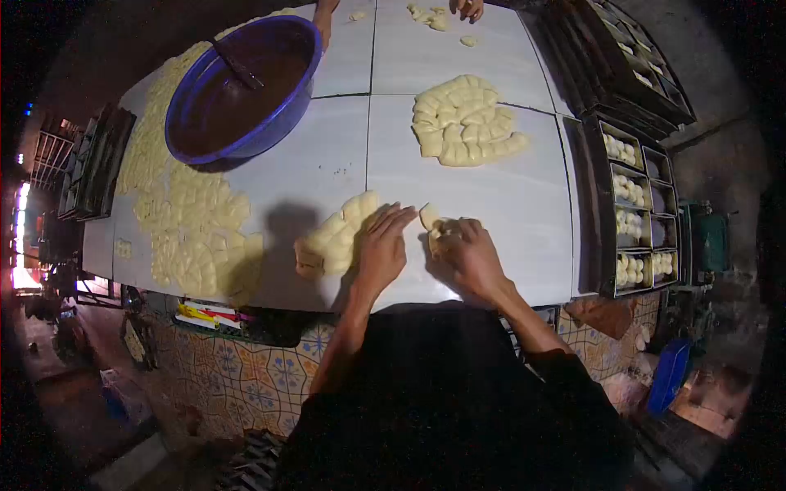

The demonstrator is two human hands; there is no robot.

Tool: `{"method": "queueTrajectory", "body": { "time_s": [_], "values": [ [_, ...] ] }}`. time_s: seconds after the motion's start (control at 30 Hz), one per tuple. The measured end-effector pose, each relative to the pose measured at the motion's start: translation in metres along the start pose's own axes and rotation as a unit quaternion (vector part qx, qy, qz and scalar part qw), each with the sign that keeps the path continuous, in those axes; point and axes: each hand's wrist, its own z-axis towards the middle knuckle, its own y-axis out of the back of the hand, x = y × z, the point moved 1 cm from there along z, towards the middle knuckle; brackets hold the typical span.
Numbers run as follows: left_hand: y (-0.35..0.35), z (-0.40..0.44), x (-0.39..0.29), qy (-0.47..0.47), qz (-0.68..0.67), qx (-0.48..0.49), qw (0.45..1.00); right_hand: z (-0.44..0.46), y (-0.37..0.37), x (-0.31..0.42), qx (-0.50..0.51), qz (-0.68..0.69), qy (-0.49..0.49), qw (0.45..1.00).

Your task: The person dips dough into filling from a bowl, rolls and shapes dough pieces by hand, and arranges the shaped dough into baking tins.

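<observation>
My left hand [382, 250] lies on the white tiled table with its fingers stretched out, against the edge of a cluster of cut dough pieces [337, 237]. It grips nothing. My right hand [472, 258] is curled over a small piece of dough [430, 218], its fingers bent onto it. Part of that dough is hidden beneath the fingers. Beyond both hands sits a larger coiled group of dough pieces [467, 123].
A blue basin [237, 151] of brown filling with a utensil stands at the back left. Many dough pieces [196, 237] cover the left side. Metal pans [630, 209] with dough balls line the right edge. Another person's hand [468, 8] shows at the far edge.
</observation>
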Motion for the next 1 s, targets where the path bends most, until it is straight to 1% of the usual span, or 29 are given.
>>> {"method": "queueTrajectory", "body": {
  "time_s": [0.03,0.1,0.17,0.2,0.23,0.27,0.3,0.33,0.37,0.4,0.43,0.47,0.5,0.53,0.57,0.6,0.63,0.67,0.7,0.73,0.77,0.8,0.83,0.87,0.9,0.93,0.97,1.0],
  "values": [
    [-0.012,0.001,0.005,-0.024,0.024,0.036,0.999,-0.001,-0.004,0.007,0.006,-0.046,0.022,0.999],
    [-0.023,0.012,0.0,-0.044,0.068,0.09,0.993,-0.005,-0.044,-0.018,-0.023,-0.095,0.083,0.992],
    [-0.035,0.014,0.011,-0.068,0.087,0.121,0.986,-0.002,-0.041,-0.021,0.039,-0.038,0.098,0.994],
    [-0.042,0.015,0.019,-0.077,0.098,0.133,0.983,0.001,-0.034,-0.021,0.049,0.097,0.055,0.993],
    [-0.045,0.015,0.026,-0.097,0.109,0.099,0.984,0.004,-0.028,-0.019,0.059,0.231,0.012,0.971],
    [-0.044,0.016,0.028,-0.062,0.051,0.051,0.995,0.008,-0.01,-0.013,0.02,0.253,-0.023,0.967],
    [-0.043,0.014,0.028,-0.023,-0.009,0.005,1.0,0.01,0.016,0.0,-0.024,0.344,-0.079,0.935],
    [-0.039,0.013,0.028,0.065,-0.061,-0.039,0.995,0.011,0.031,-0.003,-0.106,0.389,-0.045,0.914],
    [-0.033,0.013,0.029,0.152,-0.112,-0.083,0.978,0.009,0.049,0.0,-0.188,0.409,-0.121,0.885],
    [-0.041,0.005,0.054,0.164,-0.18,-0.126,0.962,0.006,0.065,-0.008,-0.232,0.517,-0.074,0.821],
    [-0.034,0.006,0.05,0.221,-0.421,-0.165,0.864,0.006,0.092,0.002,-0.318,0.509,-0.05,0.798],
    [-0.023,0.006,0.041,0.227,-0.441,-0.189,0.848,0.002,0.103,-0.016,-0.367,0.434,0.039,0.822],
    [-0.013,0.006,0.034,0.228,-0.461,-0.215,0.83,-0.003,0.106,-0.027,-0.455,0.398,0.023,0.796],
    [-0.008,0.004,0.034,0.203,-0.468,-0.177,0.842,-0.008,0.105,-0.046,-0.441,0.251,-0.046,0.86],
    [-0.004,0.002,0.023,0.203,-0.511,-0.169,0.818,-0.012,0.096,-0.063,-0.412,0.097,-0.114,0.899],
    [-0.001,0.004,0.005,0.201,-0.554,-0.162,0.792,-0.014,0.081,-0.072,-0.297,0.141,-0.209,0.921],
    [-0.002,0.003,-0.008,0.198,-0.595,-0.152,0.764,-0.024,0.062,-0.086,-0.205,0.085,-0.204,0.954],
    [-0.015,-0.005,-0.003,0.205,-0.493,-0.126,0.836,-0.034,0.042,-0.099,-0.115,0.028,-0.184,0.976],
    [-0.01,-0.003,-0.02,0.209,-0.551,-0.094,0.802,-0.026,0.027,-0.079,-0.163,0.156,-0.164,0.96],
    [-0.008,0.002,-0.033,0.192,-0.527,-0.07,0.825,-0.016,0.028,-0.046,-0.145,0.175,-0.112,0.967],
    [-0.01,0.001,-0.043,0.18,-0.503,-0.04,0.844,-0.005,0.021,-0.022,-0.128,0.342,-0.128,0.922],
    [-0.022,-0.004,-0.041,0.188,-0.558,-0.018,0.808,0.004,0.007,-0.014,-0.107,0.4,-0.099,0.905],
    [-0.018,-0.002,-0.048,0.192,-0.529,-0.015,0.827,0.016,0.006,0.009,-0.113,0.424,-0.125,0.89],
    [-0.014,0.0,-0.054,0.195,-0.499,-0.011,0.845,0.022,0.001,0.014,-0.134,0.419,-0.122,0.89],
    [-0.013,0.002,-0.055,0.18,-0.515,-0.063,0.836,0.028,0.0,0.015,-0.152,0.412,-0.116,0.891],
    [-0.012,0.004,-0.057,0.161,-0.529,-0.112,0.826,0.031,0.002,0.016,-0.167,0.439,-0.13,0.873],
    [-0.008,0.002,-0.056,0.19,-0.573,-0.155,0.782,0.035,0.006,0.02,-0.231,0.357,-0.051,0.904],
    [-0.007,0.0,-0.051,0.205,-0.563,-0.169,0.783,0.037,0.01,0.026,-0.23,0.357,-0.048,0.904]
  ]
}}
